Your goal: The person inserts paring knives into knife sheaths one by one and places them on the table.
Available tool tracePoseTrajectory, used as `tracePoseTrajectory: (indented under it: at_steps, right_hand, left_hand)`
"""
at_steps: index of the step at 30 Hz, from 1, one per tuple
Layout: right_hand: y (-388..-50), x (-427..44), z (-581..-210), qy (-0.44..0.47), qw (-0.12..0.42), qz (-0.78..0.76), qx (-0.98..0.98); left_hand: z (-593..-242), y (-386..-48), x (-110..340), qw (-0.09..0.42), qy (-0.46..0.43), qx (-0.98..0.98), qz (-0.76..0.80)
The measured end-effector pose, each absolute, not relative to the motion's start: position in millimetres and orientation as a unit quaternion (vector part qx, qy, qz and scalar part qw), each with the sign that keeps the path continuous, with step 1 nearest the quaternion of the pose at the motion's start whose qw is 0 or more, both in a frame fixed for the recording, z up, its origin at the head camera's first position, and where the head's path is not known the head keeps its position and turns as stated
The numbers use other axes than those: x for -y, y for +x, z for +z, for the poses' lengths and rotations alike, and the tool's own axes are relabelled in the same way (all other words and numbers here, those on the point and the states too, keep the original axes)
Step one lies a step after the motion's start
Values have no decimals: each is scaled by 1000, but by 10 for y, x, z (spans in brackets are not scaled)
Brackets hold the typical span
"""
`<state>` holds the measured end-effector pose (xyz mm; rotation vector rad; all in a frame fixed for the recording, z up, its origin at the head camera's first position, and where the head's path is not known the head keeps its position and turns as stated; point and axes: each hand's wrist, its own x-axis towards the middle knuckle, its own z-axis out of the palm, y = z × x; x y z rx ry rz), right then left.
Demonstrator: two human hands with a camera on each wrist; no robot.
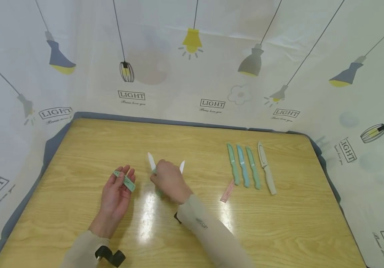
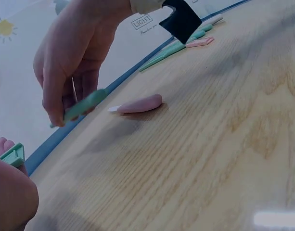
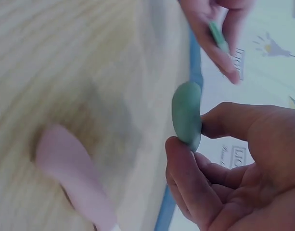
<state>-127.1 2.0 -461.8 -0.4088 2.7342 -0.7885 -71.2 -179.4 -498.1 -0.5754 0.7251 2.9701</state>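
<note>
In the head view my left hand is palm up and holds a green blade sheath between thumb and fingers. My right hand pinches a green-handled knife; its white blade points away from me. Both wrist views show that knife's green handle lifted off the table, apart from the sheath. Below the right hand lies a pink-handled knife on the wood. From above, the right hand hides its handle, and only the white blade shows.
To the right lie a green knife, a blue knife, another green knife and an off-white knife, side by side. A pink sheath lies near them. Printed cloth stands behind the table.
</note>
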Motion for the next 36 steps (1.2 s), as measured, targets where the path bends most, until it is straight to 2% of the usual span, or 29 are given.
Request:
tracePoseTrajectory:
  at_steps: [7, 17, 26, 36]
  right_hand:
    - [-1208, -295, -4425, -105, 153, -336, -923]
    - [-1089, -811, -4371, -122, 121, -339, -925]
    - [-916, -1189, -4476, -118, 92, -375, -915]
    - [-726, -1369, -4656, -127, 95, -445, -881]
  left_hand:
    - [-4998, -727, 1730, 21, -168, -237, 957]
    - [-4953, -820, 1531, 39, -205, -235, 949]
    - [-4927, -862, 1289, 48, -204, -252, 945]
    - [-4920, -854, 989, 60, -203, -287, 934]
